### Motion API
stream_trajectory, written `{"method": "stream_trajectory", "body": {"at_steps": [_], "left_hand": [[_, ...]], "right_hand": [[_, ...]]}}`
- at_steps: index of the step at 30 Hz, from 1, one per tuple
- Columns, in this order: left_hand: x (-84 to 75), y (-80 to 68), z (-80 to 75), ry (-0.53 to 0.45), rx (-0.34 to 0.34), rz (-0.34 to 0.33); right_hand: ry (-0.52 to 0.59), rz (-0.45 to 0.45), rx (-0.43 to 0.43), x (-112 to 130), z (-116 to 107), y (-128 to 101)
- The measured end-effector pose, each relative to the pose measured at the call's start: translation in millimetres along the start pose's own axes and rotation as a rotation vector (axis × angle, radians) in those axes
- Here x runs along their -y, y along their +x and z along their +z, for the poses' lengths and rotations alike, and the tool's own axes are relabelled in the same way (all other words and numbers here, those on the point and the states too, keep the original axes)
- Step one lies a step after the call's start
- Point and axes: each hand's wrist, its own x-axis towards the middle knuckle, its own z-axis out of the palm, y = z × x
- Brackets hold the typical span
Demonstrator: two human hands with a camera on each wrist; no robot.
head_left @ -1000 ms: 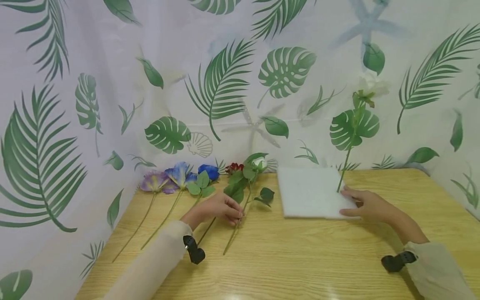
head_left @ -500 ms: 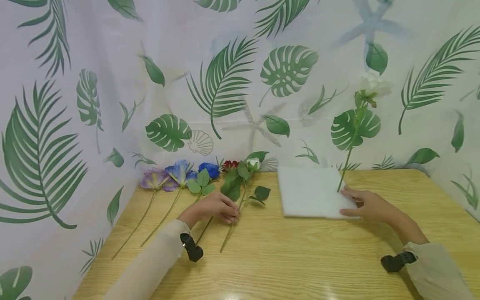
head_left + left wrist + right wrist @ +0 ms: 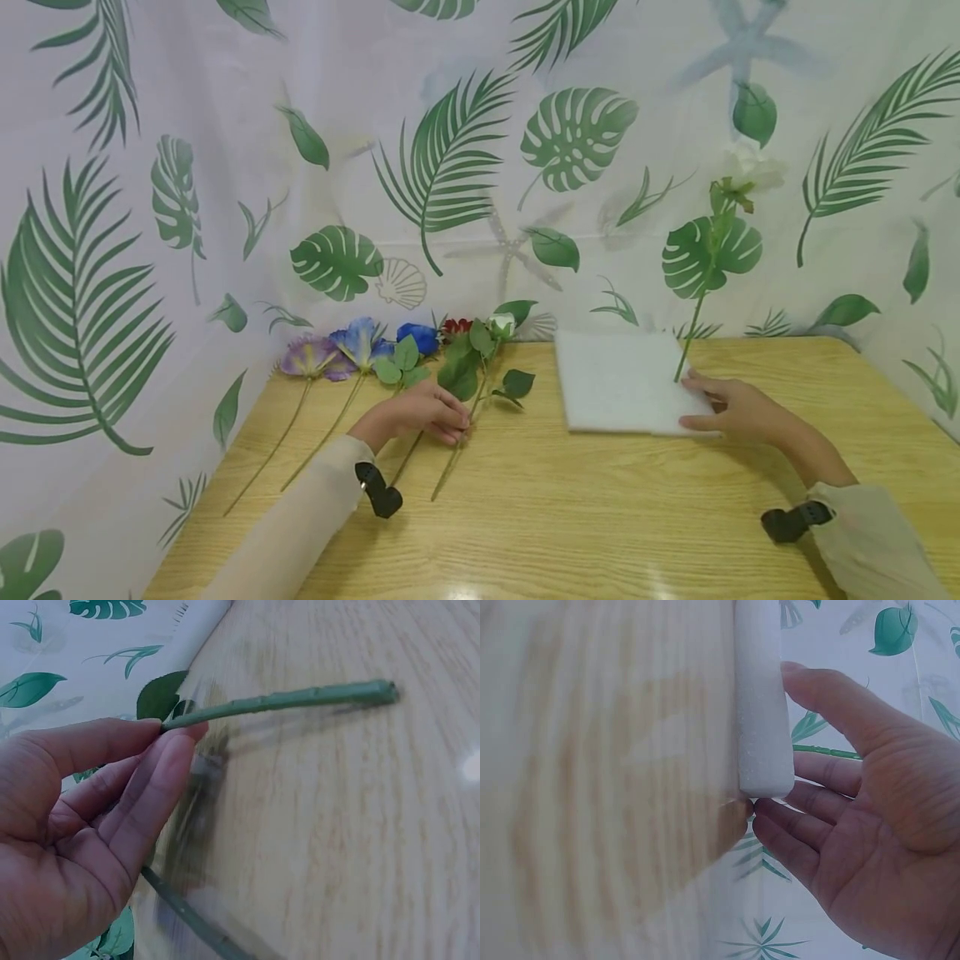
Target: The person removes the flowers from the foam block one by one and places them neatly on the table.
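Note:
My left hand point(image 3: 457, 427) pinches the green stem point(image 3: 285, 700) of a white rosebud flower point(image 3: 501, 323) that lies on the wooden table point(image 3: 570, 517); thumb and fingers close on the stem in the left wrist view. My right hand point(image 3: 696, 405) rests with straight fingers on the near right corner of a white foam block point(image 3: 618, 383). In the right wrist view the thumb lies on top of the foam block point(image 3: 761, 697) and the fingers are beside its edge. A white flower point(image 3: 746, 171) stands upright, its stem stuck in the block just by that hand.
Several other artificial flowers lie in a row at the table's back left: purple point(image 3: 307, 358), blue-violet point(image 3: 360, 340), blue point(image 3: 417, 337) and red point(image 3: 455, 326). A leaf-print curtain point(image 3: 450, 167) closes off the back and both sides.
My left hand has drawn the rosebud stem a little to the left and away from the foam block. The right hand and the block have not moved.

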Motion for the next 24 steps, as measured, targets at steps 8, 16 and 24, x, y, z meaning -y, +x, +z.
{"method": "stream_trajectory", "body": {"at_steps": [8, 16, 24], "left_hand": [[-6.5, -2.6, -4.8, 0.053, 0.004, -0.077], [-14.6, -3.1, -2.9, 0.143, -0.008, -0.086], [-19.4, -3.3, 0.0, 0.180, -0.021, -0.109]], "right_hand": [[-0.001, 0.003, 0.002, -1, 0, 0], [0.002, 0.007, -0.001, -1, -1, 0], [0.002, -0.003, 0.005, 1, -1, 0]]}}
